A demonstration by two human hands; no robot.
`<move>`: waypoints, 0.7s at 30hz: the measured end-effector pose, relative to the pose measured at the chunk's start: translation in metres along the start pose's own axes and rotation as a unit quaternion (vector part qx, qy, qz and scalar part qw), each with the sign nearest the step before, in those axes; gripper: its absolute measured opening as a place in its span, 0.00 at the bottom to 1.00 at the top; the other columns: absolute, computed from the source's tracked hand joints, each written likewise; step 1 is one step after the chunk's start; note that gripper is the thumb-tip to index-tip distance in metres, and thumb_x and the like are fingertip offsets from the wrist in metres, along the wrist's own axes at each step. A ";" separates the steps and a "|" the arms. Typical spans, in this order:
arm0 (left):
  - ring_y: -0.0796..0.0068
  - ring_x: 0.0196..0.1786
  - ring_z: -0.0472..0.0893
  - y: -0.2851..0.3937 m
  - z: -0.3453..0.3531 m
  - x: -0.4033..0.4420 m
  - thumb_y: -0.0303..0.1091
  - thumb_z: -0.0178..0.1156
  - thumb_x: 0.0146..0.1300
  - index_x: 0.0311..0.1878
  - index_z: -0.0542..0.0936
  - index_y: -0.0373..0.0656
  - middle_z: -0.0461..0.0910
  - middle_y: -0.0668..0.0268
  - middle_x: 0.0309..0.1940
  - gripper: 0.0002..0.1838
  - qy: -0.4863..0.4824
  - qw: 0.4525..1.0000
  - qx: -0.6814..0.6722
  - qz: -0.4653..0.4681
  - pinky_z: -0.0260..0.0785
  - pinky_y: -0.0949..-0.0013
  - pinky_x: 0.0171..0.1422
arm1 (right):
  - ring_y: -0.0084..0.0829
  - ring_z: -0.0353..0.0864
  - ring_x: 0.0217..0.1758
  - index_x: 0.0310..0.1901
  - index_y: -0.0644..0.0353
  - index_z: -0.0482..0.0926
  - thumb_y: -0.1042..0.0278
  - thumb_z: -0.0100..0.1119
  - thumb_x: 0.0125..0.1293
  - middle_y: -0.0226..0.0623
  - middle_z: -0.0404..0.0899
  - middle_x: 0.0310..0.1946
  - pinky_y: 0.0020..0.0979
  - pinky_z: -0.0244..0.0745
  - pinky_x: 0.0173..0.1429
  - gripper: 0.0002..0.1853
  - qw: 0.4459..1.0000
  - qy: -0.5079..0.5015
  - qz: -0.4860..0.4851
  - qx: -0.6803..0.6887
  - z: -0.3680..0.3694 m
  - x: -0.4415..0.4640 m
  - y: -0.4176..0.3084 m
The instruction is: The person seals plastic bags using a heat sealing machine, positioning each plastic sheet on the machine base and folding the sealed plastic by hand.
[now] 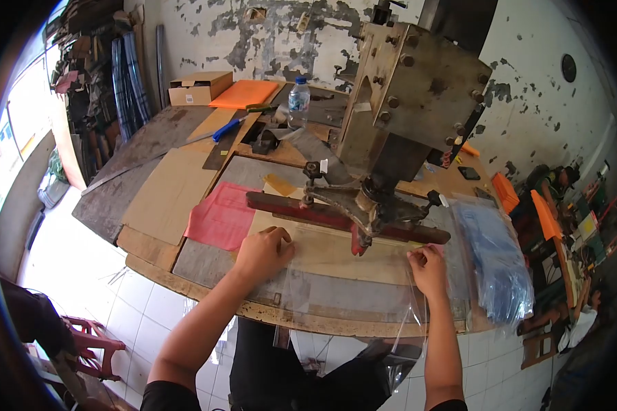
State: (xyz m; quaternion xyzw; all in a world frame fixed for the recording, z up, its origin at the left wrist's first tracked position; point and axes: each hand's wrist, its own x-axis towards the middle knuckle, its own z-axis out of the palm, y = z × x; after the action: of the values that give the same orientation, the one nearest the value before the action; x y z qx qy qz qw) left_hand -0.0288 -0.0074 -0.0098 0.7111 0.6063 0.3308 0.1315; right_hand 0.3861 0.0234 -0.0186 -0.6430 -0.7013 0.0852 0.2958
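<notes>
A clear plastic sheet (349, 301) lies over the front of the work surface and hangs past its edge. My left hand (267, 250) is at the sheet's left side, fingers curled in and pressed together on the board (322, 257). On the right, my right hand (428, 266) pinches the sheet's edge between thumb and fingers. Just beyond both hands, the long red bar (288, 207) of a metal press (411, 89) crosses above the board. Pink material (221, 218) lies left of my left hand.
Stacked clear bluish plastic (493, 253) lies at the right. Farther back are a water bottle (299, 103), a blue-handled cutter (226, 130), an orange stack (245, 94) and a cardboard box (200, 89). Other people sit at the far right.
</notes>
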 end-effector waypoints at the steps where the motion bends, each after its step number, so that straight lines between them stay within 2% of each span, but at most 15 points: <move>1: 0.55 0.38 0.88 0.000 0.002 -0.002 0.42 0.67 0.67 0.39 0.85 0.42 0.87 0.60 0.35 0.12 0.008 1.000 -0.002 0.003 0.80 0.53 0.45 | 0.40 0.85 0.40 0.41 0.66 0.86 0.63 0.71 0.72 0.42 0.83 0.37 0.41 0.79 0.48 0.12 0.999 0.022 -0.015 0.022 0.006 0.000 0.006; 5: 0.55 0.37 0.87 0.000 0.008 -0.002 0.44 0.69 0.65 0.38 0.88 0.41 0.87 0.61 0.34 0.14 0.033 0.999 -0.020 0.001 0.80 0.55 0.46 | 0.37 0.83 0.36 0.40 0.66 0.85 0.68 0.72 0.70 0.41 0.82 0.35 0.38 0.78 0.45 0.09 0.995 0.062 -0.041 0.073 0.011 -0.002 0.018; 9: 0.55 0.38 0.87 0.002 0.006 -0.001 0.43 0.70 0.65 0.38 0.87 0.40 0.87 0.60 0.34 0.14 0.011 1.000 -0.007 -0.008 0.80 0.55 0.46 | 0.33 0.81 0.34 0.40 0.66 0.84 0.71 0.71 0.71 0.40 0.82 0.35 0.34 0.76 0.43 0.08 0.992 0.066 -0.007 0.106 0.005 -0.004 0.012; 11: 0.55 0.38 0.87 0.001 0.006 -0.001 0.43 0.70 0.65 0.38 0.87 0.40 0.87 0.60 0.34 0.14 0.011 1.000 0.000 -0.010 0.80 0.55 0.46 | 0.27 0.78 0.32 0.39 0.67 0.83 0.72 0.70 0.72 0.36 0.81 0.33 0.31 0.73 0.41 0.07 0.987 0.085 -0.025 0.136 0.004 -0.004 0.009; 17: 0.55 0.38 0.87 0.001 0.003 -0.002 0.43 0.70 0.65 0.38 0.87 0.39 0.87 0.58 0.34 0.14 -0.001 1.000 -0.015 -0.006 0.80 0.55 0.46 | 0.19 0.75 0.33 0.39 0.66 0.81 0.73 0.69 0.73 0.27 0.79 0.31 0.28 0.71 0.39 0.07 0.963 0.073 -0.004 0.260 0.000 -0.004 0.014; 20: 0.59 0.37 0.87 0.001 0.002 -0.004 0.41 0.70 0.66 0.38 0.87 0.39 0.86 0.60 0.33 0.13 0.006 1.000 -0.024 -0.003 0.79 0.57 0.45 | 0.17 0.74 0.33 0.40 0.65 0.81 0.72 0.67 0.75 0.26 0.78 0.31 0.27 0.71 0.39 0.07 0.959 0.065 -0.001 0.276 -0.005 -0.008 0.011; 21: 0.62 0.36 0.87 0.003 -0.001 -0.004 0.40 0.70 0.66 0.38 0.87 0.38 0.86 0.60 0.34 0.12 -0.030 0.997 -0.062 -0.040 0.78 0.60 0.44 | 0.17 0.74 0.33 0.40 0.65 0.81 0.72 0.67 0.75 0.26 0.78 0.31 0.27 0.71 0.39 0.07 0.958 0.068 -0.003 0.277 -0.006 -0.008 0.016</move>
State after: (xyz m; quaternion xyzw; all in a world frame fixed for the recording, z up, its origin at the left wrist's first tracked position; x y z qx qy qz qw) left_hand -0.0274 -0.0119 -0.0089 0.6863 0.6085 0.3407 0.2063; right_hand 0.4025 0.0171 -0.0238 -0.5379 -0.6306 0.2316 0.5093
